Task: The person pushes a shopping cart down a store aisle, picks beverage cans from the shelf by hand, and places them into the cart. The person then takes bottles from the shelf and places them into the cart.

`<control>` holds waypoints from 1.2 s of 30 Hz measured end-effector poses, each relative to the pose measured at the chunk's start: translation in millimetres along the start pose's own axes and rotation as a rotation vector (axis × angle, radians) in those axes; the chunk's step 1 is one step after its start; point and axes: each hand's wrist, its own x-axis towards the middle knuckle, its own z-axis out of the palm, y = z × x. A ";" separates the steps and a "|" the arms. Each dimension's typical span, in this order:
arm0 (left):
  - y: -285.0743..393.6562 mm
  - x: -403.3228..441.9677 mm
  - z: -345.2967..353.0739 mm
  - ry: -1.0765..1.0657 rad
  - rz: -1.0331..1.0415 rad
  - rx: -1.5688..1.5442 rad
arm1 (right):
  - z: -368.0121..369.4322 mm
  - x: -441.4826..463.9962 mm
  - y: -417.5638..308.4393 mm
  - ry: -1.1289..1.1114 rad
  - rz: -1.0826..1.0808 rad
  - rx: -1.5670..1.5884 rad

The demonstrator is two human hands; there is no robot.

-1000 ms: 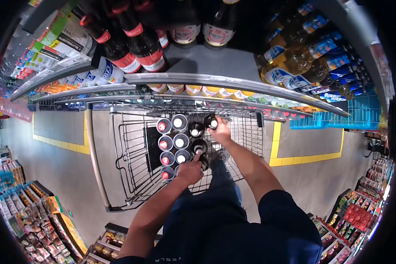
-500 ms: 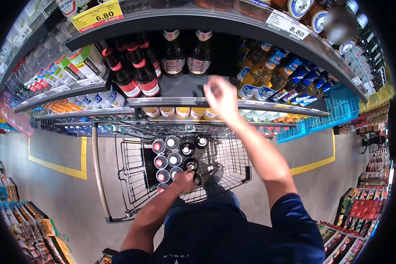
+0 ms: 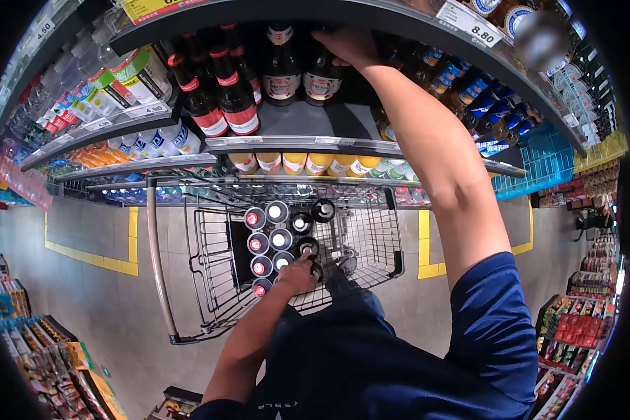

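Observation:
My right hand [image 3: 346, 46] is up on the shelf, its fingers wrapped round the neck of a dark bottle [image 3: 323, 85] with a pale label. A similar dark bottle [image 3: 282, 84] stands just left of it. Down in the shopping cart [image 3: 378, 245], my left hand [image 3: 297, 275] reaches over the bottles with a finger at the top of a dark bottle [image 3: 307, 247]; its other fingers are curled. Several bottles with red or white caps stand in grey round holders [image 3: 279, 239] beside the dark ones.
Red-labelled bottles [image 3: 238, 115] stand at the shelf's left, and amber and blue bottles lean at its right. The shelf edge [image 3: 294, 142] runs above the cart. Blue baskets [image 3: 539, 164] hang at the right. The cart handle [image 3: 159, 266] is at the left.
My right hand has left the dark bottle in the cart, moved up to the shelf and taken hold of a bottle's neck there. My left hand has stayed over the cart's bottles.

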 end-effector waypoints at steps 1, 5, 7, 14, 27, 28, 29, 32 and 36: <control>1.0 -0.3 -0.7 0.001 0.008 0.010 | 0.0 -1.9 -1.3 -0.005 0.050 0.010; 4.0 1.4 -7.6 -0.021 0.016 0.010 | 11.6 -11.1 24.0 0.199 -0.083 -0.023; 4.7 7.6 -7.2 -0.015 0.005 0.021 | 10.1 -19.8 37.3 0.227 -0.087 -0.149; -3.8 17.6 -0.9 0.004 0.043 0.072 | -29.6 -110.9 30.4 0.186 0.203 0.303; -0.5 8.0 -0.5 0.001 0.035 0.051 | -42.2 -324.4 96.5 0.168 0.159 0.177; 0.3 6.6 -0.7 -0.015 0.026 0.048 | -33.5 -330.2 100.5 0.026 0.285 0.229; 1.9 6.5 -2.2 -0.030 0.015 0.044 | -9.1 -342.2 133.5 -0.026 0.216 0.124; 2.0 6.9 3.3 -0.035 -0.003 0.042 | 53.1 -384.5 201.0 -0.105 0.262 -0.003; 6.0 11.3 1.7 -0.041 -0.033 0.057 | 128.4 -424.6 262.3 -0.158 0.208 -0.057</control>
